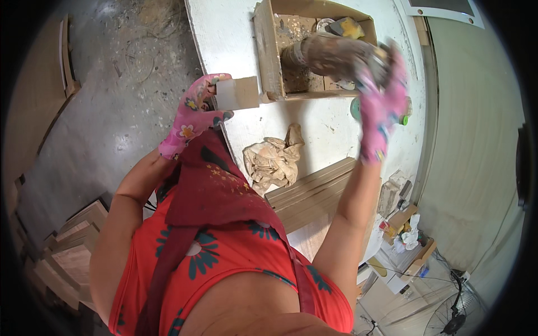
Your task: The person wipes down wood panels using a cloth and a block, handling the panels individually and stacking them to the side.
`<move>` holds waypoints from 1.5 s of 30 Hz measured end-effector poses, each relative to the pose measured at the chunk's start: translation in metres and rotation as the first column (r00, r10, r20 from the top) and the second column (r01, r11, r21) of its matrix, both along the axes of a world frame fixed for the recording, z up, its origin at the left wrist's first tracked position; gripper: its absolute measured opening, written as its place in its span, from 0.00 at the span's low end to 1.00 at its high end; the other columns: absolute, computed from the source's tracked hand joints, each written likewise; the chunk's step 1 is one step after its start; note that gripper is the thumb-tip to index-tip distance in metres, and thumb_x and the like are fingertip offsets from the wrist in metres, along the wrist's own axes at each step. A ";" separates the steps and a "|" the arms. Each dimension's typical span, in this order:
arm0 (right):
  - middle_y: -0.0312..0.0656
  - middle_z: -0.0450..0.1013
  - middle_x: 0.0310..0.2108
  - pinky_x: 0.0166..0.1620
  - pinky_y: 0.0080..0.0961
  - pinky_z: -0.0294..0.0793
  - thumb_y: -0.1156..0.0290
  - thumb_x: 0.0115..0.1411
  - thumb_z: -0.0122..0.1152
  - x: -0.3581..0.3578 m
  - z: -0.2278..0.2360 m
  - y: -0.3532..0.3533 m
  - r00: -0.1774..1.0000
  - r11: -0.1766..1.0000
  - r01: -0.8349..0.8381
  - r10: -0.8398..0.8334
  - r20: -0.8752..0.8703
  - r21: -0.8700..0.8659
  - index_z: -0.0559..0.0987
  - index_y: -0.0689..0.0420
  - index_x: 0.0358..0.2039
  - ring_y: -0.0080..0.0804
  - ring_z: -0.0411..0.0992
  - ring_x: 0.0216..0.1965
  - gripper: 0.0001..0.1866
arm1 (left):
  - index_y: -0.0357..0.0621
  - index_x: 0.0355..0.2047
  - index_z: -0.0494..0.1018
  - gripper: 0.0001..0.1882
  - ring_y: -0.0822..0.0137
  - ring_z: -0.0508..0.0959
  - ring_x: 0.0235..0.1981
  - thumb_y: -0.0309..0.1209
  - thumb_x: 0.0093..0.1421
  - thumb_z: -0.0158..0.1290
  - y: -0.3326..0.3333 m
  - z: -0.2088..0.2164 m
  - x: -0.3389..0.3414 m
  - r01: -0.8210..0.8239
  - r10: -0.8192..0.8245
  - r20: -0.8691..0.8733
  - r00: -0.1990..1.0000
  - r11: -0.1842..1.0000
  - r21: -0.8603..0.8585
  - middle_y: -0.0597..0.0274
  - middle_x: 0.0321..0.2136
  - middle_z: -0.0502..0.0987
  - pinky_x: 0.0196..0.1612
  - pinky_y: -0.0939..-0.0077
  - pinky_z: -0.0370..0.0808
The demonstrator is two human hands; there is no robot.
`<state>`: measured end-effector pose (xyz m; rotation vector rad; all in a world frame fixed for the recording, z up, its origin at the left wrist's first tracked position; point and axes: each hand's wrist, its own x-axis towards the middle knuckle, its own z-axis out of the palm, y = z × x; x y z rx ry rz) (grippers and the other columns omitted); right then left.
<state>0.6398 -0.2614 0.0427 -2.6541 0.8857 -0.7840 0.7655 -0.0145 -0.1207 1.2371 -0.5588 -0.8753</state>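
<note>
My left hand (190,115), in a pink flowered glove, is closed at the table's left edge on a small flat rectangular block (241,94), pale grey on one side and tan on the other. My right hand (384,103), gloved alike and smeared by motion, grips the right end of a brown, heavily stained bottle (336,56). Tilted nearly flat, the bottle lies across an open cardboard box (271,61); whether it touches the box is unclear. Inside the box are a yellow and dark lump (346,28) and a round lid-like piece (324,25).
A crumpled tan cloth (273,159) lies on the white table (325,126). Nearer me is a stack of wooden boards (311,190). Green-lidded containers (355,109) stand by my right hand. A fan (457,311) and clutter fill the lower right.
</note>
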 end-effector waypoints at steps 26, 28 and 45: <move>0.46 0.77 0.33 0.43 0.37 0.69 0.56 0.56 0.53 -0.041 -0.063 -0.081 0.750 0.957 0.251 -0.286 -0.596 -0.144 0.76 0.55 0.42 0.48 0.74 0.38 0.19 | 0.36 0.54 0.64 0.38 0.70 0.70 0.48 0.13 0.40 0.63 -0.029 0.027 -0.025 0.021 -0.022 0.004 1.000 0.997 0.075 0.62 0.51 0.68 0.51 0.76 0.68; 0.50 0.76 0.38 0.48 0.36 0.69 0.52 0.56 0.52 -0.036 -0.081 -0.102 0.684 0.935 0.336 -0.326 -0.652 -0.116 0.73 0.49 0.51 0.49 0.74 0.42 0.24 | 0.38 0.53 0.65 0.36 0.71 0.71 0.47 0.16 0.41 0.64 -0.031 0.028 -0.022 0.002 -0.003 0.047 0.999 1.000 0.016 0.64 0.48 0.70 0.49 0.76 0.71; 0.41 0.77 0.26 0.31 0.25 0.72 0.63 0.61 0.54 -0.013 -0.072 -0.039 0.954 0.855 0.230 -0.106 -0.279 0.464 0.79 0.52 0.37 0.29 0.74 0.26 0.09 | 0.39 0.53 0.65 0.35 0.72 0.73 0.43 0.20 0.43 0.65 -0.031 0.025 -0.016 -0.046 0.045 -0.036 0.998 0.999 -0.030 0.62 0.42 0.74 0.47 0.79 0.71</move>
